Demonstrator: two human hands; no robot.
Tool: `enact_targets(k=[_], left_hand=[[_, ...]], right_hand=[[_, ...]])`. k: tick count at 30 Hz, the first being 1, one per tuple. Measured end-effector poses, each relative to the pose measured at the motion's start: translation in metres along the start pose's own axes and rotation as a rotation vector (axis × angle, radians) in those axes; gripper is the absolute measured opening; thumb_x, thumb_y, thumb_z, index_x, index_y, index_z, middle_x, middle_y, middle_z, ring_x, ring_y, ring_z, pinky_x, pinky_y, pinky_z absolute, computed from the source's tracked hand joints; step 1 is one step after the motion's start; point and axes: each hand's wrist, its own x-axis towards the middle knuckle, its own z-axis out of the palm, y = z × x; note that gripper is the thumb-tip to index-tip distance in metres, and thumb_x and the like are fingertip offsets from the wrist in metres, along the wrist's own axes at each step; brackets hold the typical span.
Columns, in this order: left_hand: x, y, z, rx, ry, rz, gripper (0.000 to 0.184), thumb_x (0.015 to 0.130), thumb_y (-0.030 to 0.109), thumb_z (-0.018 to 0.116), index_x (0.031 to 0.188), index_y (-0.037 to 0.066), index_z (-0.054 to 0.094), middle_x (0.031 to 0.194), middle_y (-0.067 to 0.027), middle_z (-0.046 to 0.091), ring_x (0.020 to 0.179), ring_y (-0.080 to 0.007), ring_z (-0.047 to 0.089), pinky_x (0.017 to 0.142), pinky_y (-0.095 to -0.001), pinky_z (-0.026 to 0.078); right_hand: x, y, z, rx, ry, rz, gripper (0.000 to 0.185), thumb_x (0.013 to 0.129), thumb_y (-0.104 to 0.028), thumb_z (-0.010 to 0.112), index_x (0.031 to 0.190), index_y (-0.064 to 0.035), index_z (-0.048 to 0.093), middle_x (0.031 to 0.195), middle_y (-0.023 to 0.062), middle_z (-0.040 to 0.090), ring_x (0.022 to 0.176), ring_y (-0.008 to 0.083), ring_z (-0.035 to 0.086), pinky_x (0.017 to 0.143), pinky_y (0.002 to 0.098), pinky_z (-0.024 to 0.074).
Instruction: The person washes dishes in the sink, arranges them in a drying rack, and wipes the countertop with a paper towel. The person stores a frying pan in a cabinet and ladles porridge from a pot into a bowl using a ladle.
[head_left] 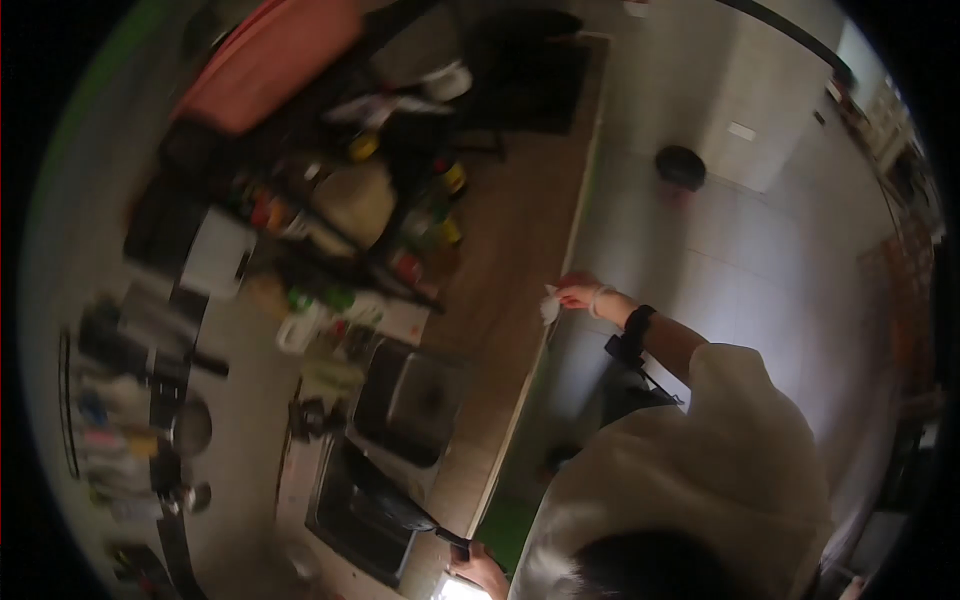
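Observation:
My left hand point(482, 572), near the bottom edge, is closed round the handle of a dark frying pan point(385, 497). The pan is tilted, seen nearly edge-on, over the lower basin of the steel double sink point(412, 452). Stretched out along the counter's front edge, my right hand point(580, 292) pinches a crumpled white piece of tissue or cloth point(550, 306). A pale band and a black band circle the right wrist. Blur hides the details of the fingers.
The wooden counter point(510, 230) carries a dark rack point(385, 260) crowded with bottles and packets. Utensils point(120, 430) and a round pan hang on the wall at left. A white cutting board point(217, 252) leans there. Behind, a dark round object point(681, 168) stands on the tiled floor point(770, 270).

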Motion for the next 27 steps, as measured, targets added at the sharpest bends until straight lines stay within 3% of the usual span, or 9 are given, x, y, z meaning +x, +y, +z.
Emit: enact_targets(k=[7,9,11,12,15,18,21,25,27], left_hand=[[-0.027,0.06,0.199,0.109,-0.363,0.094,0.004,0.06,0.003,0.044,0.058,0.001,0.043,0.045,-0.0047,0.041,0.036,-0.0122,0.038,0.035,-0.0272,0.028],[-0.039,0.088,0.253,0.158,-0.437,0.145,0.004,0.061,0.002,0.044,0.058,0.002,0.042,0.044,-0.0042,0.041,0.037,-0.0114,0.037,0.036,-0.0271,0.027],[-0.05,0.106,0.307,0.145,-0.5,0.167,0.004,0.061,0.003,0.045,0.058,0.003,0.042,0.044,-0.0035,0.041,0.037,-0.0107,0.037,0.037,-0.0265,0.027],[-0.052,0.109,0.333,0.096,-0.523,0.169,0.005,0.062,0.004,0.045,0.058,0.003,0.043,0.044,-0.0029,0.041,0.038,-0.0103,0.038,0.037,-0.026,0.028],[-0.057,0.135,0.398,0.1,-0.65,0.233,0.006,0.062,0.005,0.048,0.059,0.002,0.044,0.045,-0.0022,0.043,0.039,-0.0096,0.039,0.038,-0.0254,0.03],[-0.052,0.157,0.462,0.135,-0.727,0.296,0.005,0.062,0.005,0.048,0.059,0.002,0.045,0.045,-0.002,0.043,0.039,-0.0092,0.04,0.039,-0.0252,0.031],[-0.05,0.173,0.53,0.216,-0.798,0.326,0.006,0.063,0.005,0.05,0.06,0.002,0.046,0.047,-0.0026,0.044,0.04,-0.0088,0.04,0.04,-0.0251,0.032],[-0.048,0.205,0.64,0.174,-0.885,0.221,0.01,0.066,0.007,0.054,0.062,0.003,0.046,0.05,-0.0027,0.045,0.042,-0.0083,0.042,0.04,-0.0257,0.033],[-0.04,0.216,0.699,0.271,-0.938,0.414,0.011,0.069,0.009,0.056,0.065,0.004,0.047,0.05,-0.002,0.045,0.042,-0.0086,0.042,0.04,-0.0255,0.033]], right_hand=[[0.034,0.004,-0.275,0.087,0.24,0.052,0.02,0.071,-0.009,0.068,0.088,-0.0045,0.059,0.084,0.0082,0.062,0.075,0.0173,0.061,0.065,0.0309,0.0531],[0.082,0.038,-0.368,-0.593,0.182,-0.293,0.016,0.072,-0.009,0.066,0.086,-0.0037,0.059,0.083,0.0091,0.063,0.073,0.0197,0.062,0.064,0.0319,0.0536],[0.076,0.014,-0.418,-0.267,0.345,-0.209,0.013,0.074,-0.007,0.063,0.085,-0.0011,0.059,0.08,0.0106,0.063,0.07,0.0218,0.062,0.062,0.0323,0.054],[0.058,-0.024,-0.426,0.397,0.523,0.042,0.012,0.074,-0.004,0.06,0.085,0.0009,0.059,0.078,0.0116,0.063,0.068,0.0228,0.062,0.061,0.0322,0.0543],[0.131,-0.026,-0.56,0.476,0.576,-0.079,0.009,0.074,-0.003,0.06,0.082,0.0017,0.058,0.074,0.012,0.061,0.066,0.0222,0.062,0.06,0.0322,0.0541],[0.101,-0.142,-0.578,0.511,0.723,-0.28,0.008,0.074,-0.002,0.06,0.08,0.0021,0.059,0.079,0.0126,0.061,0.067,0.0215,0.061,0.062,0.0313,0.0535],[0.143,-0.176,-0.661,0.679,0.646,-0.496,0.005,0.077,-0.005,0.058,0.079,-0.0018,0.06,0.09,0.0098,0.06,0.079,0.0203,0.06,0.066,0.0317,0.052],[0.21,-0.161,-0.746,0.267,0.507,-0.364,0.012,0.083,-0.016,0.053,0.091,-0.0086,0.058,0.1,0.0063,0.058,0.093,0.019,0.056,0.071,0.0335,0.0504],[0.187,-0.175,-0.701,0.517,0.451,-0.278,0.02,0.086,-0.021,0.049,0.102,-0.0107,0.053,0.103,0.0062,0.057,0.093,0.0188,0.055,0.072,0.0346,0.0503]])
